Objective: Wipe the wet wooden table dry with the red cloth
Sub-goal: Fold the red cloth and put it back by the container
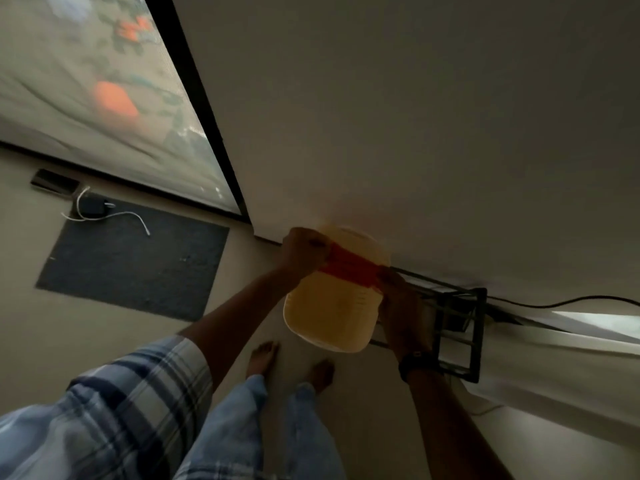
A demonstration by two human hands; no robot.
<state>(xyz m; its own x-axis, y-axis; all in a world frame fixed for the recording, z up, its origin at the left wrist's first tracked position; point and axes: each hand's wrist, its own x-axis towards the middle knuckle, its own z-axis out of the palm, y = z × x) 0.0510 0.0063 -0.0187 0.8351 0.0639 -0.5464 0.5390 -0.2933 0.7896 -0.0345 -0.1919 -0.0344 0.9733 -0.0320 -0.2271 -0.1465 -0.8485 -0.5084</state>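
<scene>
The red cloth is stretched as a twisted band between my two hands, above a yellow plastic bucket on the floor by the wall. My left hand grips the cloth's left end over the bucket's far rim. The right end is gripped by my right hand at the bucket's right side. No wooden table is in view.
A black metal rack stands right of the bucket, with a cable and white curtain beyond. A dark mat with a charger lies on the floor at left, beside a bed. My bare feet stand before the bucket.
</scene>
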